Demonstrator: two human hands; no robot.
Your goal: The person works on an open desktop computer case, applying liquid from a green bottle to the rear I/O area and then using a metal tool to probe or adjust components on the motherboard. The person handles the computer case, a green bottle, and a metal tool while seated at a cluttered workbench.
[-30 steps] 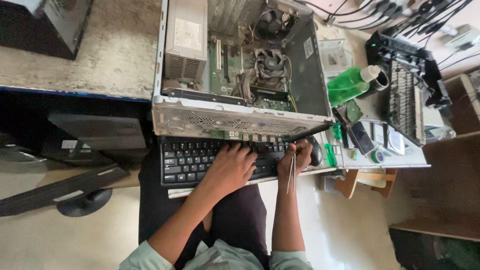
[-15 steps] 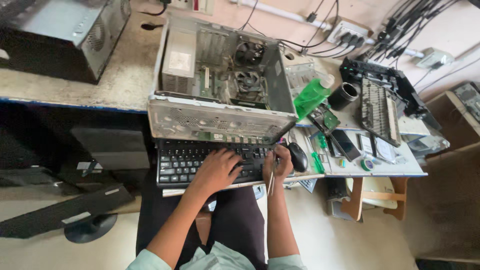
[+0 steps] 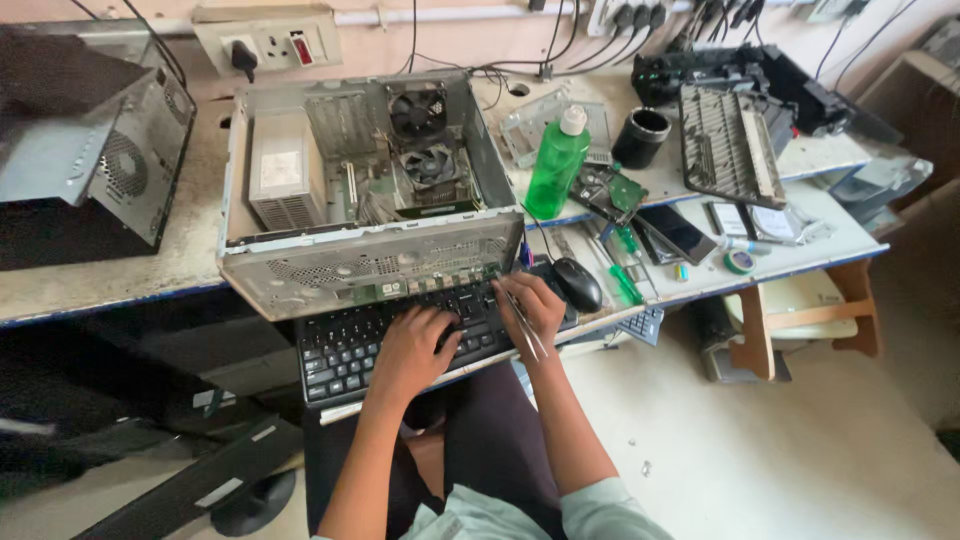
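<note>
Workbench edge, keyboard beneath both hands

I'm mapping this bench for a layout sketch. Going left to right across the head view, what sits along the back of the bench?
Closed grey computer case → open computer case → green bottle → black cylinder → dark printer part.

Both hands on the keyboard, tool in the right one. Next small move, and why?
Probably lay the thin tool down beside the mouse: the right hand pinches it while resting on the black keyboard, where the left hand also presses keys.
</note>
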